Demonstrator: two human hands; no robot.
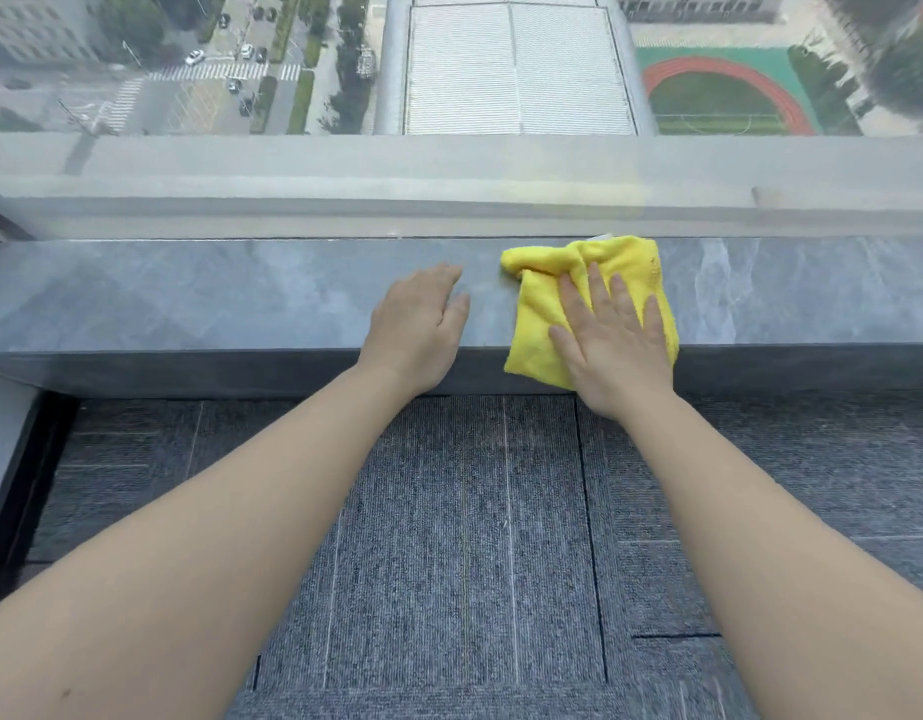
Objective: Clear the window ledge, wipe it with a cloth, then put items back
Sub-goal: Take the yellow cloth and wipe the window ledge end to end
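The grey stone ledge (189, 298) spans mid-frame, bare. The right hand (612, 345), fingers spread, presses the yellow cloth (537, 324) flat right of centre; the left hand (417, 330) rests open. The overhanging cloth edge could slip off.

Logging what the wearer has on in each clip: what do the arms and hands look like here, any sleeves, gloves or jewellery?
Both forearms are bare all the way to the bottom edge of the frame, with no sleeves visible. The left hand and right hand wear no gloves, and no rings, watch or bracelet show on the fingers or wrists. The nails look short and unpainted.
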